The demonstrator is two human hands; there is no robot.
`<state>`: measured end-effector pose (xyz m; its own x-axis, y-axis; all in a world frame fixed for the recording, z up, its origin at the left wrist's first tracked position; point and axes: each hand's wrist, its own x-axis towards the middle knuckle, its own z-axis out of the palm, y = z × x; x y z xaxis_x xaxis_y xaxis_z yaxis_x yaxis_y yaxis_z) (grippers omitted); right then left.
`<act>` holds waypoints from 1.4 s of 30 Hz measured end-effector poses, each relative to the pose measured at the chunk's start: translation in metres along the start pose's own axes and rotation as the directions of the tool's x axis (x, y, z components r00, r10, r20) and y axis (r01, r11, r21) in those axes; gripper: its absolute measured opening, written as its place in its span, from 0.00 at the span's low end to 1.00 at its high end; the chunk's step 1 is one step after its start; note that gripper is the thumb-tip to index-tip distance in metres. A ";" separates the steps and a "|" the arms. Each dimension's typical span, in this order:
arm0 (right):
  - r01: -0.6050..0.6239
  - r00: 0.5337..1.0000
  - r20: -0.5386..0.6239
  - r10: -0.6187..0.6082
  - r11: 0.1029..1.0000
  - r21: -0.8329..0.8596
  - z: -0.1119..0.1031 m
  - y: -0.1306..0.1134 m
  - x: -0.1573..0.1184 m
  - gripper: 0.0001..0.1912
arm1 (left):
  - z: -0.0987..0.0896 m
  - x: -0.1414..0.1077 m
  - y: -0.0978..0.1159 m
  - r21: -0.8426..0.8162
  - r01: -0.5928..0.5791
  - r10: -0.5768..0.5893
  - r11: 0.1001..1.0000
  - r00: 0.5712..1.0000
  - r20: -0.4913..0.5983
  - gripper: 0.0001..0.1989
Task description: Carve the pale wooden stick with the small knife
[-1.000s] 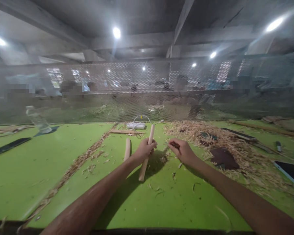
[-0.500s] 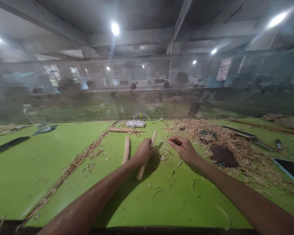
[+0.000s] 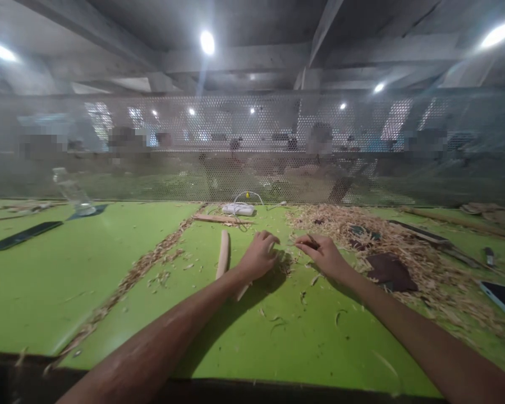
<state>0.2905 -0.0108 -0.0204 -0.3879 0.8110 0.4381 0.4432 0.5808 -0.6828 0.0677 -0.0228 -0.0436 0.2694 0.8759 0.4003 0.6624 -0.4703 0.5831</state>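
My left hand (image 3: 261, 255) is over the middle of the green table (image 3: 151, 331), its fingers curled but apart, with nothing visible between them. Beneath its wrist, the end of a pale wooden strip (image 3: 243, 290) shows; the rest is hidden. Just left of that hand lies a second, slightly curved pale wooden piece (image 3: 223, 253). My right hand (image 3: 323, 255) is closed in a pinch, its fingertips facing the left hand; what it pinches is too small to make out. Wood shavings (image 3: 286, 264) lie between the two hands.
A large heap of shavings (image 3: 429, 269) with a dark brown sheet (image 3: 389, 272) spreads at right, near a phone (image 3: 503, 300). A white power strip (image 3: 238, 209) sits before the mesh screen (image 3: 252, 174). A clear bottle (image 3: 73, 193) and a dark flat object (image 3: 23, 236) are at left.
My left hand has let go of the wooden strip, opened its fingers and moved right, towards my right hand. The strip now lies mostly hidden under it. The camera view has shifted slightly.
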 end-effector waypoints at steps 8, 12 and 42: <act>0.009 1.000 -0.028 -0.010 0.998 -0.058 0.001 0.002 0.000 0.15 | -0.002 0.003 -0.006 -0.092 0.041 -0.051 0.995 0.993 -0.104 0.04; -0.005 0.999 -0.035 0.003 0.998 -0.062 0.001 0.001 -0.001 0.15 | -0.002 0.003 -0.006 -0.114 0.011 -0.023 0.993 0.994 -0.108 0.04; 0.060 0.993 0.103 -0.057 0.998 -0.020 0.014 -0.009 -0.006 0.13 | -0.001 0.003 -0.008 -0.001 0.067 -0.065 0.998 0.966 -0.249 0.06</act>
<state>0.2776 -0.0219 -0.0245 -0.4940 0.7647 0.4137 0.4353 0.6295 -0.6436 0.0621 -0.0163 -0.0463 0.0435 0.8500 0.5249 0.6784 -0.4108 0.6091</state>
